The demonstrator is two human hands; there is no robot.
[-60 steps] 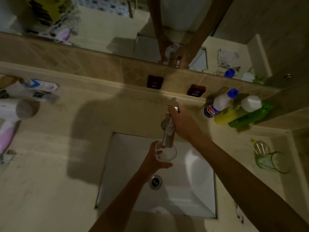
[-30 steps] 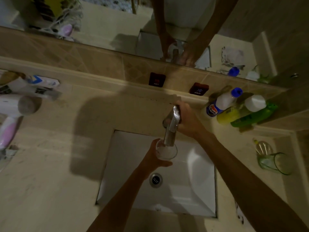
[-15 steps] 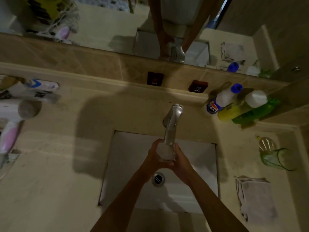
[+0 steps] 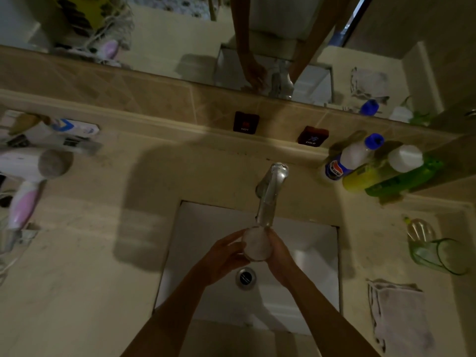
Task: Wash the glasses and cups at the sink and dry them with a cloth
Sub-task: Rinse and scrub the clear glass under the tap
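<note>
Nearest the camera, the two forearms come up from the lower edge and meet over the white sink (image 4: 316, 256), just above the drain (image 4: 246, 278). The left hand (image 4: 223, 256) curls its fingers round the near and left side of the glass (image 4: 255, 244), and the right hand (image 4: 279, 251) wraps the right side, so the glass is clasped between both palms with its mouth turned up under the tip of the tap (image 4: 269, 199). The glass looks cloudy white inside; whether that is foam or running water cannot be told in this dim light. The step in hand appears to be the rinse and rub of this first glass. To do it well, one hand should hold the base steady while the other turns round the wall and rim, the mouth kept directly under the spout so the water reaches the bottom, and the grip kept firm, since wet glass is slippery over a hard basin. Further right on the counter the cloth (image 4: 401, 318) lies flat, ready for drying, and beyond it a green glass (image 4: 440, 256) lies on its side, probably next to be washed. At the back wall stand the cleaning bottles (image 4: 371, 166).
</note>
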